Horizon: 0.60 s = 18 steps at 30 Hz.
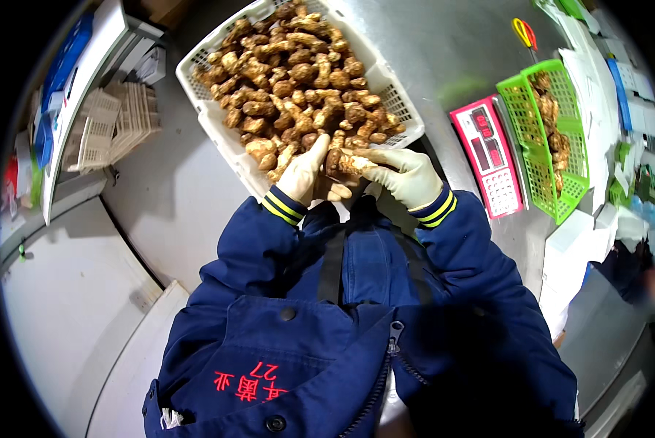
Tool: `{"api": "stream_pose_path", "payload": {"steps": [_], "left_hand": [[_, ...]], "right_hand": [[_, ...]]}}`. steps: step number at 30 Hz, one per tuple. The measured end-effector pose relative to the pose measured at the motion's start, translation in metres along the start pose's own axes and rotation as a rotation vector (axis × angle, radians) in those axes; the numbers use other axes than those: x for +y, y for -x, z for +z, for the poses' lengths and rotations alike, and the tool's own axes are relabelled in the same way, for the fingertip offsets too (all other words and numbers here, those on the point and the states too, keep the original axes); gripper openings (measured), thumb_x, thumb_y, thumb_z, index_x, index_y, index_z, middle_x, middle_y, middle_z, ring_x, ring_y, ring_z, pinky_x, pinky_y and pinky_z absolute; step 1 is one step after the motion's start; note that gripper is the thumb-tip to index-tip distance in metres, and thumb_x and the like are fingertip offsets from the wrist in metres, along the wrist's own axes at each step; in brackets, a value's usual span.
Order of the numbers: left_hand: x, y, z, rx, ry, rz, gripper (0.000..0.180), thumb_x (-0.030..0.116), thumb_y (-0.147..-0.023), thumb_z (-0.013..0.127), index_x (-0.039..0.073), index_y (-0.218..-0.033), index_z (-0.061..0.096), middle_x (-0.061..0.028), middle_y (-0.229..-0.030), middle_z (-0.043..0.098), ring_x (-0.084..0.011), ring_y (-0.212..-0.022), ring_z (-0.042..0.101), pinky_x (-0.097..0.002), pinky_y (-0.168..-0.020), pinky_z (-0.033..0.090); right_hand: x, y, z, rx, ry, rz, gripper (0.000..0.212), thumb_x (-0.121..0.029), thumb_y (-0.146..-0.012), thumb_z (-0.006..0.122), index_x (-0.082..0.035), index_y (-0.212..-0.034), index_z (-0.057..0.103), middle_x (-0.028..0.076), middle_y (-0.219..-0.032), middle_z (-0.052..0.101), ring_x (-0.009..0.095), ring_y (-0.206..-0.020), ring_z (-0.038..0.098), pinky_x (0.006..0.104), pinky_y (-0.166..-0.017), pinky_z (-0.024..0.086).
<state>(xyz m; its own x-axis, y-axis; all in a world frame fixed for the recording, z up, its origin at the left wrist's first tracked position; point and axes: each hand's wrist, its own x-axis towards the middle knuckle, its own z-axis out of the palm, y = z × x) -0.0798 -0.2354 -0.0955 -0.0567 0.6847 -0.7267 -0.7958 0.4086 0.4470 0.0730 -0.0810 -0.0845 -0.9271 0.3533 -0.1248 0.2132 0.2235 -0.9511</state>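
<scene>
A brown-capped mushroom (pixel 352 164) with a thick pale stem lies level between my two white-gloved hands, in front of the basket's near edge. My left hand (pixel 303 174) is closed at its cap end, thumb on top and fingers curled underneath. At the stem end, my right hand (pixel 411 177) pinches it between thumb and fingers. Just beyond my hands stands a white plastic basket (pixel 196 93) heaped with similar mushrooms (pixel 298 80), caps brown and stems tan, some dirt-marked. Where the left fingers meet the cap is partly hidden.
To the right, a red-and-white digital scale (pixel 491 157) sits on the metal table (pixel 430 55). Beside it a green basket (pixel 561 197) holds several mushrooms. Yellow-and-red-handled scissors (pixel 525 33) lie farther back. Stacked pale baskets (pixel 112 128) and a white shelf (pixel 72 109) are at left.
</scene>
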Motion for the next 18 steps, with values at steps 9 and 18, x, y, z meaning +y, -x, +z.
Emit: {"api": "stream_pose_path", "payload": {"steps": [9, 18], "left_hand": [[-0.010, -0.039, 0.074, -0.031, -0.090, 0.170, 0.039, 0.033, -0.097, 0.051, 0.000, -0.116, 0.058, -0.0095, -0.087, 0.067, -0.0153, -0.056, 0.062, -0.0222, -0.048, 0.048], [-0.037, -0.051, 0.137, -0.195, -0.226, -0.073, 0.042, 0.037, -0.100, 0.043, 0.010, -0.130, 0.051, -0.0101, -0.096, 0.068, -0.0143, -0.068, 0.066, -0.0244, -0.059, 0.053]], "right_hand": [[0.014, 0.051, -0.054, -0.064, -0.617, 0.409, 0.036, -0.020, -0.091, 0.065, 0.003, -0.118, 0.060, 0.005, -0.095, 0.068, 0.009, -0.078, 0.060, 0.0215, -0.071, 0.049], [-0.006, 0.090, -0.184, 0.708, -0.941, 0.033, 0.058, -0.052, -0.092, 0.053, -0.002, -0.122, 0.056, 0.015, -0.100, 0.067, 0.017, -0.071, 0.062, 0.0278, -0.066, 0.051]]}}
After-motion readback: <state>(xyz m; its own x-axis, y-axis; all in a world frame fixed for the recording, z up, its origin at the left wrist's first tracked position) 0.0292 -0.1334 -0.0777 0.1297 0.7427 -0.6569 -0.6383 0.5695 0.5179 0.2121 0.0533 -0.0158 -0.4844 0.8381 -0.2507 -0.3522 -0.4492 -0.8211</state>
